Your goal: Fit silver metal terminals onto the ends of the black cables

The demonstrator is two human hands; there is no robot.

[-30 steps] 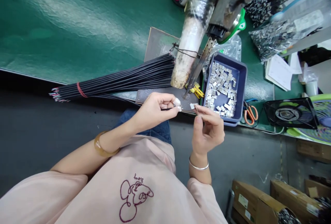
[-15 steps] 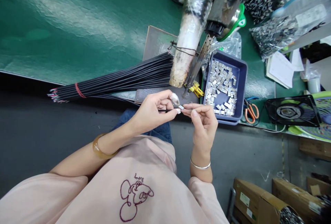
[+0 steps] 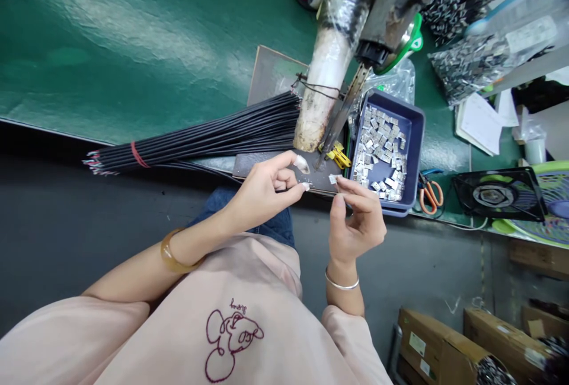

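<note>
My left hand (image 3: pixel 273 186) is at the board's front edge, thumb and index finger parted, the other fingers curled. White covering wraps its index fingertip and shows on its thumb tip. I see nothing between these fingertips. My right hand (image 3: pixel 358 216) is by the blue tray's near left corner. A small silvery metal connector (image 3: pixel 332 179) sits at its index fingertip; the fingers partly hide how it is gripped. Left of centre lies a bundle of black cables (image 3: pixel 213 127), tied with a red band (image 3: pixel 138 155), pinkish-white wire ends at its left.
The blue tray (image 3: pixel 415 153) holds many small metal connectors. A soldering iron (image 3: pixel 347 106) and a wrapped pale tube (image 3: pixel 317 91) slope down over the brown board (image 3: pixel 271 73). Yellow cutters (image 3: pixel 340 156), orange-handled pliers (image 3: pixel 430 195) and a black fan (image 3: pixel 498 194) are on the green bench.
My hands have drawn apart. The right moved rightward with the connector at its fingertip. The black cable in my left fingers is out of them, and its thumb and index finger have spread.
</note>
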